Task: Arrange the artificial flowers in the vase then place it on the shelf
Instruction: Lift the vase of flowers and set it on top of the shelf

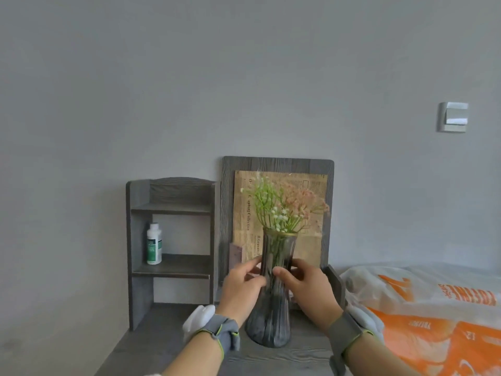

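A dark ribbed glass vase (271,321) with a gold rim stands on the grey wooden table (168,346). Green, white and pink artificial flowers (284,204) stick out of its mouth. My left hand (241,289) grips the vase's narrow neck from the left, fingers and thumb curled round it. From the right, my right hand (306,286) holds the same neck. The small grey shelf (170,240) stands to the left against the wall, its top and middle boards open to the front.
A white bottle (154,244) with a green label stands on the shelf's middle board. A grey board with newspaper-print paper (276,169) leans behind the vase. An orange and white plastic bag (433,308) lies at the right. A wall switch (454,117) is at upper right.
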{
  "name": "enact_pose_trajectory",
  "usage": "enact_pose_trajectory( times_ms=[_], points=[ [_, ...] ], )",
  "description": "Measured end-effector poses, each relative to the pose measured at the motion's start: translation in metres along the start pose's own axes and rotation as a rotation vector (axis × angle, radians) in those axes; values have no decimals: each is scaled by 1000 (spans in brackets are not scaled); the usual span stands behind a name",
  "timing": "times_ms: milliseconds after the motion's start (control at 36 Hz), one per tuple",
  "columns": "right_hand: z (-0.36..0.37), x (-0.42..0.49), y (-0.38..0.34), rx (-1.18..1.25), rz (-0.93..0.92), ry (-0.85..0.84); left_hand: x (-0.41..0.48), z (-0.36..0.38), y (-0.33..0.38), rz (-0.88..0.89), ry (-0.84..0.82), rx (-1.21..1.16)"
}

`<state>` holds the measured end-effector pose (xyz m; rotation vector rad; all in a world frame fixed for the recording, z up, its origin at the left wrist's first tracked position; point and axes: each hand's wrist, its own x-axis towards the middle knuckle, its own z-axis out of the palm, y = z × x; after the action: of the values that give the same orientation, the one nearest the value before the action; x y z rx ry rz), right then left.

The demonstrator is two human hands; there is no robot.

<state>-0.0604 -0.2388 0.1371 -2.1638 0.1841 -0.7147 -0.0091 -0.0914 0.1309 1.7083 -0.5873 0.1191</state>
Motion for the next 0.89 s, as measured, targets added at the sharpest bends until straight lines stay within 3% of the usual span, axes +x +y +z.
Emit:
enact_pose_trajectory(
  times_ms=[250, 472, 639, 889],
  points=[
    [11, 32, -89, 135, -115, 27, 25, -51, 46, 145, 270, -133],
    [29, 62, -176, 112, -232, 47, 47, -120, 81, 287, 538, -49],
    [40, 92, -220, 137, -260, 78, 67, -160, 98, 307, 411, -77],
    [66, 138, -254, 180, -218, 101, 107, -199, 93, 292, 194, 136]
  ],
)
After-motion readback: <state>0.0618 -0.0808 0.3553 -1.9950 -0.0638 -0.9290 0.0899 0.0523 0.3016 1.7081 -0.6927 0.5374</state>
